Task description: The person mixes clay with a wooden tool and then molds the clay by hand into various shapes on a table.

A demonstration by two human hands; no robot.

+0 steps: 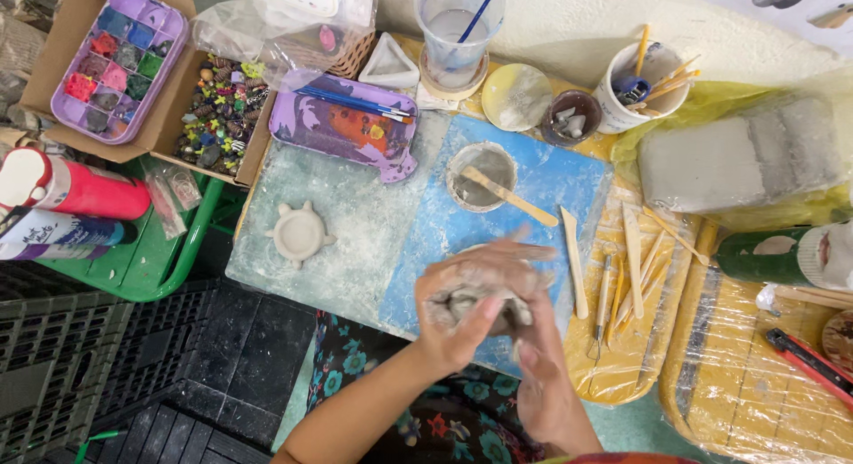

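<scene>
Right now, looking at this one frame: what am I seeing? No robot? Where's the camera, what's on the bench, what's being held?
No machine here: a person works with two bare hands, filmed by one camera worn on the head, looking straight down. The left hand and right hand cup a grey lump of clay between them, over a blue work mat. On the mat stands a small bowl of grey slip with a wooden stick in it. Left of it lies a turtle-shaped clay dish. Right of the mat, wooden modelling tools lie on plastic wrap, with a wrapped clay block behind them. At the back: a purple paint tray, a water cup with a brush, and a bead box.
</scene>
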